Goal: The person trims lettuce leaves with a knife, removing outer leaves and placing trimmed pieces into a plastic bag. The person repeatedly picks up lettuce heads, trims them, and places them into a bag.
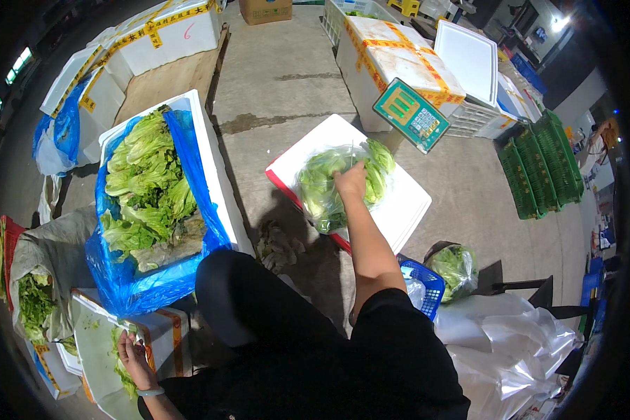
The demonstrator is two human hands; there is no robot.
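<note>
My right hand (350,180) reaches onto a clear plastic bag of lettuce (320,181) that lies on a white foam lid (407,210) with a red edge; its fingers press in among the leaves, and whether they grip is hidden. Behind the lid stands the green display of a scale (412,115). My left hand (134,354), with a pale bracelet at its wrist, is held over a foam box (92,336) at the lower left, beside lettuce leaves (122,367); its fingers are partly curled. A large foam box lined with blue plastic (210,157) holds heads of lettuce (147,168).
A blue plastic basket (433,287), a bagged lettuce (453,270) and clear plastic sheeting (504,346) lie at the right. Green crates (546,163) stand farther right. Taped foam boxes (399,58) stand ahead, and a woven sack of greens (58,252) is at the left.
</note>
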